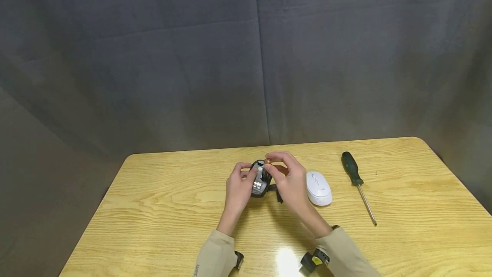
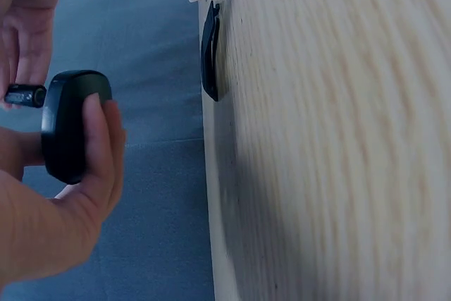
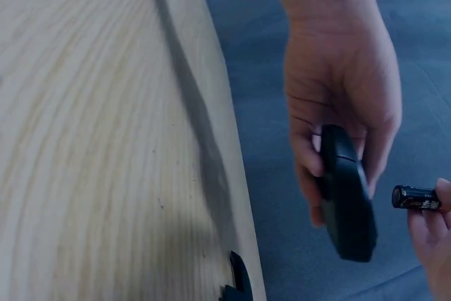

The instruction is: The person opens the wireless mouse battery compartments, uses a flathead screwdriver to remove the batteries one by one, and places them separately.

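Note:
My left hand [image 1: 237,189] holds a black computer mouse [image 1: 258,188] above the table, its underside turned up with the battery compartment uncovered. Between the thumb and fingers of my right hand [image 1: 294,183] is a small battery [image 3: 416,198], black with a copper-coloured end. It stands over the mouse in the head view. A gap separates battery and mouse in the right wrist view. On the table beneath my right hand lies a black cover piece [image 2: 210,51], partly hidden by that hand in the head view.
A white mouse [image 1: 319,189] sits on the wooden table [image 1: 161,213] just right of my right hand. Farther right lies a screwdriver [image 1: 350,168] with a dark green handle, its shaft pointing toward the near side. A grey curtain [image 1: 192,76] hangs behind the table's far edge.

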